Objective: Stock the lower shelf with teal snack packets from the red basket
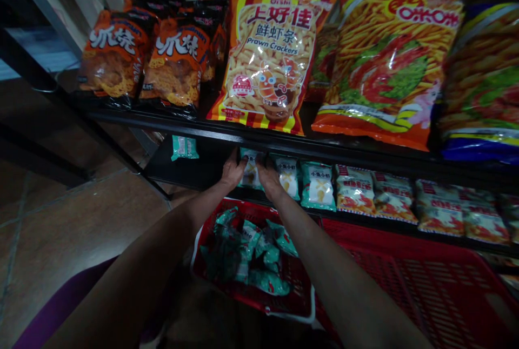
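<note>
Oishi Prawn Crackers bag (270, 62) on upper blk shelf (194, 128), btwn orange/blk snack bags (174, 62) (L) & orange shrimp-pic bag (389, 68) (R); blue-edged bag (486, 89) far R.

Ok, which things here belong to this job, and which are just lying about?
Job:
teal packet between left hand and right hand
lower shelf
red basket
teal packets inside it

Lying about:
Prawn Crackers bag
black and orange bags
red and white packets

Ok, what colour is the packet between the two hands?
The packet is teal green with a pale front panel, seen in the head view.
</note>
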`<state>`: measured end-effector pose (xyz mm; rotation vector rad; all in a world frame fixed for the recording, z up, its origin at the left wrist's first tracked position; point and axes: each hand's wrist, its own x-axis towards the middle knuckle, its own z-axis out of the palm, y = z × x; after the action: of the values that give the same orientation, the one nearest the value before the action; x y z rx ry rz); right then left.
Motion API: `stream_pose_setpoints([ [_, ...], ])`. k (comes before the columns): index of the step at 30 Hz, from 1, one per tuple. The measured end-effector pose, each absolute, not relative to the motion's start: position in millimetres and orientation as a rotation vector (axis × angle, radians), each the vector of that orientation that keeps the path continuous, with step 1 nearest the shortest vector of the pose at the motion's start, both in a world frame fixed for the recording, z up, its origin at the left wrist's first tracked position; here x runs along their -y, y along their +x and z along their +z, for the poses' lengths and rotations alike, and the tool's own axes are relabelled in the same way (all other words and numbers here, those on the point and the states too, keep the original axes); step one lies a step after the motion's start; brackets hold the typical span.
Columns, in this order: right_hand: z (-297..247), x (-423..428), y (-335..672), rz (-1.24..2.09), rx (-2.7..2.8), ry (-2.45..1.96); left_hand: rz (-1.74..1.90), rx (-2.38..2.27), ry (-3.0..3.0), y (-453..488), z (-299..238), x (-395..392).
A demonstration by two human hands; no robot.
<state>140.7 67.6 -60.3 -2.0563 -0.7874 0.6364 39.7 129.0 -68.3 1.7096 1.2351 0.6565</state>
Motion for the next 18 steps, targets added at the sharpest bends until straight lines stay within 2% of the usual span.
stream_pose_setpoints([
  [18, -80.2, -85.0, 156.0, 0.528, 0.903, -2.156, 0.602, -1.224, 1.692, 46.7, -72.0, -137.5],
])
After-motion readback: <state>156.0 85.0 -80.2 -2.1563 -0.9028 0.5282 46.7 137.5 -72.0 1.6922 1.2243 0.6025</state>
